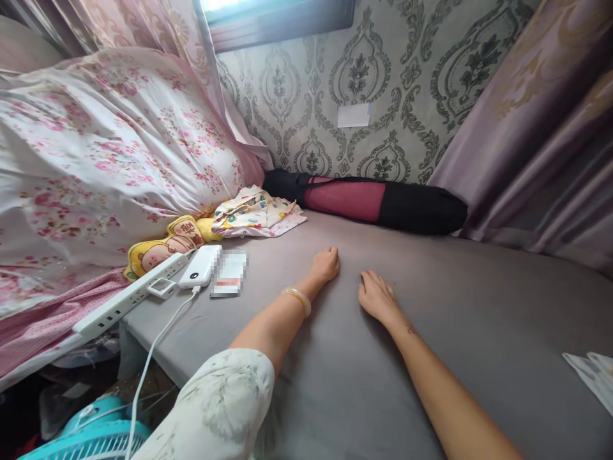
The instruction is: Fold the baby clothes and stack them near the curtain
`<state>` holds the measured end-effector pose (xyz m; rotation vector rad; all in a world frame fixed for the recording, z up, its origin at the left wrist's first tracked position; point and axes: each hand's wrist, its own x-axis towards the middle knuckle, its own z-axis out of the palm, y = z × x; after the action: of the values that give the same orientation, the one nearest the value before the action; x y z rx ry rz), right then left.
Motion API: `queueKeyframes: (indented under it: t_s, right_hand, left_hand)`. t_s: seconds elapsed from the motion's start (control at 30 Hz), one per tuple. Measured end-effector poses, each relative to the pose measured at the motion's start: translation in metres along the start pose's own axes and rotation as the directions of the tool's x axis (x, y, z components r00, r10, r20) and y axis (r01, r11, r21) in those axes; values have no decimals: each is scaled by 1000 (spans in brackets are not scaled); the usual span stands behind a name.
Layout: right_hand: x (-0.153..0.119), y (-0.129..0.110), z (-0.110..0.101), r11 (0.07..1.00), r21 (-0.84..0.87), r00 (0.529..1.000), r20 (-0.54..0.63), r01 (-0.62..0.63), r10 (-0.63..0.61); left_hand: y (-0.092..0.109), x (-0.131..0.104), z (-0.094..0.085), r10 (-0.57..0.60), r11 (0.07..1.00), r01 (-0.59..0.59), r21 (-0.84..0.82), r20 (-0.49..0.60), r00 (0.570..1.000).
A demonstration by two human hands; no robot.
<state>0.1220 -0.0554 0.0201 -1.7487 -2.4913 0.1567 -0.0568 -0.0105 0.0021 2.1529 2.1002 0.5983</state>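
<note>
My left hand (327,264), with a pale bangle (299,301) on the forearm, rests on the grey covered surface (335,383) near the middle. Its fingers are curled in, and nothing shows in them. A little to the right and nearer to me, my right hand (377,296) lies on the same cover. Its fingers are loosely bent and slightly apart, with no object visible in them. The two hands do not touch.
At left are a power strip (129,299), a white power bank (201,266) with a cable and a blurred packet (230,275). Behind lie a patterned cloth (258,214) and a long black and red bag (349,199). White papers (591,377) are at right, a turquoise fan (90,434) lower left.
</note>
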Motion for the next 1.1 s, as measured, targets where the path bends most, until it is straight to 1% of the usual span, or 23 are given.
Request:
queueKeyframes:
  t_s: [0.07,0.13,0.17,0.2,0.23,0.27,0.3,0.33,0.4,0.47,0.6,0.67,0.7,0.8,0.87,0.97,1.1]
  right_hand:
    - [-2,-10,3,1000,0,1000,-10,-15,15]
    - [-7,-13,8,1000,-8,999,-39,-24,23]
    - [-8,-13,10,1000,-15,998,-56,-22,21]
    - [-10,-12,13,1000,-22,997,-70,-19,18]
    - [-11,-12,15,999,-28,996,-83,-17,15]
    - [-12,-11,16,999,-33,996,-92,-18,15]
    - [-12,-11,17,999,-36,995,-99,-21,17]
    - [-12,-11,18,999,-37,995,-102,-24,20]
    - [-12,-12,18,999,-42,994,-105,-27,23]
    - [-11,-13,18,998,-48,994,-105,-28,23]
    - [-11,-13,18,998,-48,995,-102,-28,23]
    - [-11,-13,19,999,-45,994,-108,-23,19]
    - [-11,-13,19,999,-42,993,-114,-22,17]
    - [-11,-13,20,999,-31,992,-126,-22,18]
    - [-11,-12,20,1000,-20,992,-123,-23,20]
    - [-11,-12,21,1000,-13,992,-122,-20,18]
    - [-11,-12,22,999,-31,991,-131,-25,21]
  left_hand:
    - [-6,-1,-3,49,999,-49,5,31,998]
    - [-15,-2,-8,95,995,-94,-26,66,993]
    - [-22,-2,-12,102,993,-98,-64,72,992]
    - [-29,-2,-18,81,990,-72,-119,68,994]
    - [-38,0,-24,36,983,-25,-181,61,998]
    - [-48,1,-31,-32,968,44,-245,51,998]
    - [-59,4,-40,-137,941,146,-304,50,989]
    - [-70,7,-50,-196,929,203,-309,55,979]
    - [-95,14,-73,-280,915,278,-291,36,959]
    - [-121,20,-99,-358,906,342,-251,-22,933]
    - [-171,22,-149,-497,867,478,-143,-167,851]
    - [-193,19,-167,-546,837,538,-103,-219,808]
    - [-203,17,-173,-575,811,583,-47,-252,779]
    - [-228,12,-182,-656,719,693,54,-276,702]
    - [-239,9,-183,-687,681,727,89,-268,676]
    - [-247,8,-182,-700,663,739,120,-252,668]
    - [-249,10,-181,-681,679,720,143,-244,690]
